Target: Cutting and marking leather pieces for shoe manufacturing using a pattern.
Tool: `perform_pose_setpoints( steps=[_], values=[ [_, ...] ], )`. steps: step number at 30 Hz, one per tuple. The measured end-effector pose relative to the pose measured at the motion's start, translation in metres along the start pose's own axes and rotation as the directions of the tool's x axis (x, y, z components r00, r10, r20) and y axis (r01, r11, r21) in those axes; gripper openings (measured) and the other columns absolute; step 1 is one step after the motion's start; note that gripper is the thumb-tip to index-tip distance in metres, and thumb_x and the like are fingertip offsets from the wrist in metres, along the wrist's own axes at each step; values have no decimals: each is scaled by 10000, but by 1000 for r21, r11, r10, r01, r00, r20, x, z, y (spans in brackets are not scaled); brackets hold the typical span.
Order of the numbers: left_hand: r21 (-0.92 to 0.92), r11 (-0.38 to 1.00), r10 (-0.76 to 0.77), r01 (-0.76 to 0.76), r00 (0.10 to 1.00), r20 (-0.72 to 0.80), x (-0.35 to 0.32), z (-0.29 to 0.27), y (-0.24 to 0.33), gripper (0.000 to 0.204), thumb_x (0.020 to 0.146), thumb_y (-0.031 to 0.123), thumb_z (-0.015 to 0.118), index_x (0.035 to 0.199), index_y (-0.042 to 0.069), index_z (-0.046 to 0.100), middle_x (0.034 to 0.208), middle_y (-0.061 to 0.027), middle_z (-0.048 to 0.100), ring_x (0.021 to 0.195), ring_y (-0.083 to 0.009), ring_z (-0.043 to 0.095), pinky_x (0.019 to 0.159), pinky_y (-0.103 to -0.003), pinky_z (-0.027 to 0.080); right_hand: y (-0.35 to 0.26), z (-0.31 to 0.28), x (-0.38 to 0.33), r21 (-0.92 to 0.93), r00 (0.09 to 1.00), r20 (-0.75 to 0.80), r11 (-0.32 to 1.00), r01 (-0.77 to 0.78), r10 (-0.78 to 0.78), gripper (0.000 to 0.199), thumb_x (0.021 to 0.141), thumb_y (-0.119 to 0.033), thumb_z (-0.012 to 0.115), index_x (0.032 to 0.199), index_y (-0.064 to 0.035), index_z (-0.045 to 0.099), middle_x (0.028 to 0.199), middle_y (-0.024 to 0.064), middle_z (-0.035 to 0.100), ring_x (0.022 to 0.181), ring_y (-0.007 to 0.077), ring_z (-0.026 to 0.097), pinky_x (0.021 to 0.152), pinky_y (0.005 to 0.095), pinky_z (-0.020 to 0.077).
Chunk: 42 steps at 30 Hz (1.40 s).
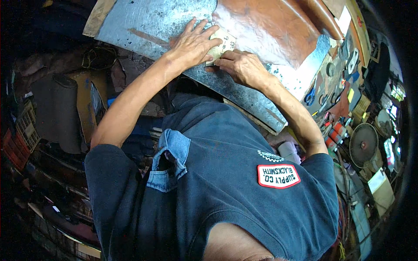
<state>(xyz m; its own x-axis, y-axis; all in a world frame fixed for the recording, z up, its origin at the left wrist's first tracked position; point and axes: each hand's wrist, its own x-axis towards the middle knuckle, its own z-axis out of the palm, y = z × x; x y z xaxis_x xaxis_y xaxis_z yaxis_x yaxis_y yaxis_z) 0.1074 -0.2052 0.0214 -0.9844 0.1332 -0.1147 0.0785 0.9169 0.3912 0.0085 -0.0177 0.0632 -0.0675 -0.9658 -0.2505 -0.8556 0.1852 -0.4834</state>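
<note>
A pale card template (224,42) with handwriting on it lies on a metal-topped workbench (143,17). My left hand (191,45) is spread over the card's left side, its fingers apart and pressing down. At the card's lower right edge, my right hand (246,67) is closed, thumb and fingers drawn together. Whatever it grips is hidden by the fingers. A little brown material (212,68) shows under the card's near edge. Just beyond both hands, a large brown leather hide (270,21) is spread out, its pale edge close to the card.
A narrow brown strip (148,36) lies left of my left hand. To the right are blue-handled scissors (310,96), a dark round roll (330,69) and several orange-and-white spools (336,132). A round fan (363,145) stands farther right. A dark roll of material (65,113) stands at left.
</note>
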Motion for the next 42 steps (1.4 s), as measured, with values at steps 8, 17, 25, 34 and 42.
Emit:
perform_pose_setpoints(
  steps=[8,17,25,34,42],
  values=[
    [-37,999,-29,30,999,29,-2,3,9,499,771,212,756,1248,254,616,1526,-146,317,1407,-406,273,1168,-553,194,15,0,-7,-59,999,19,998,-26,27,380,761,-54,643,1132,-137,653,1080,64,639,937,295,632,809,407,532],
    [-65,998,-3,2,1000,-15,-2,9,13,255,898,221,571,1120,212,697,1506,-225,328,1398,-468,259,1145,-606,160,37,-7,-28,-8,994,-21,994,-107,107,354,774,-43,630,1111,-142,667,1135,54,636,986,295,628,803,408,532],
    [-74,997,-33,37,998,56,-1,2,16,297,875,174,623,1159,241,680,1523,-220,305,1414,-442,248,1165,-568,153,46,-6,-42,-11,986,-100,991,-133,131,240,851,-74,597,1070,-125,682,1216,19,634,968,293,653,813,408,532],
    [-93,996,4,1,999,49,-1,9,7,360,849,161,654,1204,223,653,1538,-218,272,1418,-448,230,1158,-585,160,45,-8,-50,-22,981,-63,983,-183,182,206,847,-135,620,1044,-110,670,1217,28,639,953,294,645,789,423,531],
    [-180,976,107,-121,991,-81,-11,19,-6,745,757,442,734,1397,162,477,1538,-242,225,1421,-447,203,1146,-587,169,-33,42,-71,2,787,-342,838,-546,514,347,816,-84,628,1162,-107,621,972,116,600,908,324,598,763,414,516]
  ],
)
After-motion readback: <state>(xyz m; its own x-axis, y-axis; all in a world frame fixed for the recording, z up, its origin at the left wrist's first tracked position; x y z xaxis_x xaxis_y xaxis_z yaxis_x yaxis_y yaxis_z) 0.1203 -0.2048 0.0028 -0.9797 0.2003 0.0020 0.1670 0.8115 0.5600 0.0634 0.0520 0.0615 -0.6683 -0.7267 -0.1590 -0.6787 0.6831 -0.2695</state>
